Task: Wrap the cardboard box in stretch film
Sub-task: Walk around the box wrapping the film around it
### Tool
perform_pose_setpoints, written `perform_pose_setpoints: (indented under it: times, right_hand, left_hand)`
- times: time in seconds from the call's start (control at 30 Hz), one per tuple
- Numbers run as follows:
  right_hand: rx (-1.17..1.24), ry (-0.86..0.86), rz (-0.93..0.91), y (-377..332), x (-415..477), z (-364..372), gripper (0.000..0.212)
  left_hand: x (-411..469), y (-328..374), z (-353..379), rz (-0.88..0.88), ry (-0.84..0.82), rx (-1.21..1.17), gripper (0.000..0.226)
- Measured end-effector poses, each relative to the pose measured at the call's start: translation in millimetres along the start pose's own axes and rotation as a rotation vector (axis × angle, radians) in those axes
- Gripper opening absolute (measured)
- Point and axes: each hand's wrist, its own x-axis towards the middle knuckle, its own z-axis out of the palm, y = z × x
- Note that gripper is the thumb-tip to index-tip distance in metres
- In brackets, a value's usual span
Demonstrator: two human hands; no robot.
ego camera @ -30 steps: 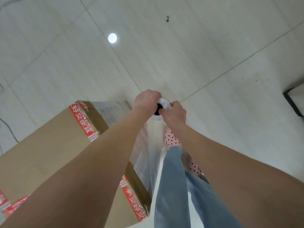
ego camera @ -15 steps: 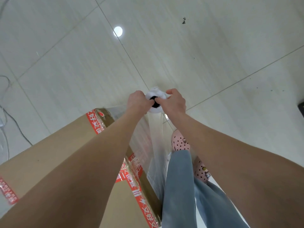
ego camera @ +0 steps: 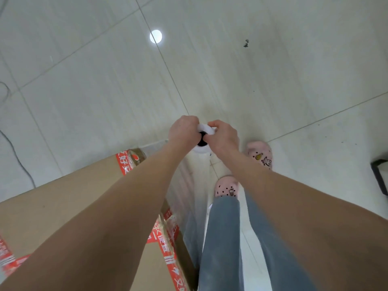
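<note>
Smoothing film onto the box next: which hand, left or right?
Left, likely. The left hand grips the film roll on the side nearest the cardboard box; the right hand grips the far side and could hold the roll upright.

Red tape (ego camera: pixel 125 163) on box (ego camera: pixel 63 206) — "好又" (white print).

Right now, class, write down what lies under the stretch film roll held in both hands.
Under the roll gripped by the left hand and right hand, film runs down the side of the cardboard box. The floor directly below is covered.
</note>
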Motion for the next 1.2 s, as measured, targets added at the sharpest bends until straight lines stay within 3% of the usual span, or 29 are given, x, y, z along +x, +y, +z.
perform_pose_setpoints:
  times: [0.13,0.27,0.37,0.43,0.5,0.57,0.67,0.87,1.1,1.2]
  right_hand:
    - [-0.03,-0.002,-0.08,-23.3,13.1,1.5,0.032]
    - [-0.003,-0.077,-0.147,-42.5,22.6,3.6,0.041]
    - [0.005,-0.168,-0.026,-43.2,21.6,6.7,0.059]
    - [0.085,-0.232,0.14,-39.5,20.7,8.5,0.06]
    - [0.154,-0.243,0.19,-37.4,22.2,10.9,0.055]
    - [0.103,-0.229,0.148,-37.4,24.0,13.4,0.05]
    - [0.004,-0.214,0.076,-41.9,25.0,14.8,0.043]
    - [-0.184,-0.223,-0.071,-73.5,38.7,16.7,0.049]
    - [-0.136,-0.257,-0.132,-99.2,49.3,42.8,0.055]
    - [-0.143,-0.351,-0.056,-102.4,48.9,59.9,0.036]
  left_hand:
    - [11.4,-16.7,-11.7,-0.163,0.021,-0.199,0.003]
    - [14.7,-32.7,-18.8,-0.295,0.056,-0.354,0.014]
    - [13.6,-37.4,-20.1,-0.333,0.029,-0.322,0.02]
    - [13.6,-34.0,-19.6,-0.31,0.003,-0.219,0.027]
    - [13.3,-29.4,-19.7,-0.252,0.013,-0.156,0.038]
    - [15.7,-27.0,-21.3,-0.164,0.025,-0.095,0.047]
    - [19.3,-29.3,-27.2,-0.116,0.019,-0.051,0.037]
    - [22.2,-53.1,-36.0,-0.328,0.096,-0.292,0.023]
    - [28.4,-89.5,-47.2,-0.549,0.168,-0.446,0.024]
    - [28.4,-98.7,-51.7,-0.516,0.131,-0.413,0.028]
